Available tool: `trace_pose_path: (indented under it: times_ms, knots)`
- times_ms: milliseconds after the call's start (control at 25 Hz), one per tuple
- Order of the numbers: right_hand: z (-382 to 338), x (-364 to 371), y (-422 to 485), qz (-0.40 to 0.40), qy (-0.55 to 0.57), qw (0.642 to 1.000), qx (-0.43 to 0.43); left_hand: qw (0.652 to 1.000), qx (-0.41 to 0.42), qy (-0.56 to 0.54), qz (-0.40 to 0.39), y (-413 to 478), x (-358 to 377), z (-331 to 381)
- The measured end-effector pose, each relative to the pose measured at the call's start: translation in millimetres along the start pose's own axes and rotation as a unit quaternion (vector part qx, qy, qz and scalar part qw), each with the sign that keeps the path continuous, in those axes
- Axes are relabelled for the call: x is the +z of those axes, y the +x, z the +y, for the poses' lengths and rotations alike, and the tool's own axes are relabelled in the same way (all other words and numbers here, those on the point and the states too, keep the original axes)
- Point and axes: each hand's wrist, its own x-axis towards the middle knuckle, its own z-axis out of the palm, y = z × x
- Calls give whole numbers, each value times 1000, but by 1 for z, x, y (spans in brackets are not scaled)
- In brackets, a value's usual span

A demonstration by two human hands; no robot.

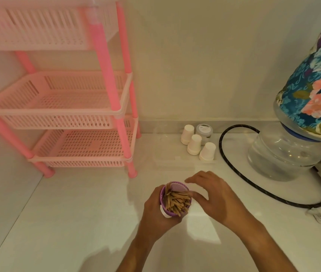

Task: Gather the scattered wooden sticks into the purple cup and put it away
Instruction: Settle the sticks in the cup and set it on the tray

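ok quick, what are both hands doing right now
Left hand: gripping the purple cup, which holds the wooden sticks.
Right hand: open, fingers loosely curved beside the cup, holding nothing.

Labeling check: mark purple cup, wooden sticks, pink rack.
purple cup point(177, 187), head view, inner far wall.
wooden sticks point(177, 202), head view, bundle middle.
pink rack point(104, 65), head view, front post.

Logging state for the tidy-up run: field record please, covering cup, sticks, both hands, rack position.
left hand: grip wrapped round the purple cup
right hand: beside the cup's rim, fingers relaxed, holding nothing
sticks: wooden sticks bunched inside the cup, ends past its rim
rack: pink rack on the counter, back left of the hands
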Motion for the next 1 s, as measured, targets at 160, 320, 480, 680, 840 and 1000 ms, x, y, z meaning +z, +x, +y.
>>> trace_pose_path:
  times_ms: [160,320,480,680,840,1000]
  knots:
    - [3,12,-4,-39,11,999,18,1000,12,-3,-18,2,1,2]
    - [2,3,-2,-22,16,1000,-3,1000,10,4,-21,3,1,-1]
    - [-4,-5,-2,4,13,999,-31,999,15,7,-33,6,2,-1]
    - [-26,-10,-1,-36,-78,994,-64,999,18,16,-43,7,1,-4]
    - [-25,-15,0,5,-104,991,-89,998,33,23,-38,11,-3,-2]
    - [-23,-2,-1,-13,-96,989,-110,998,42,19,-42,12,-3,0]
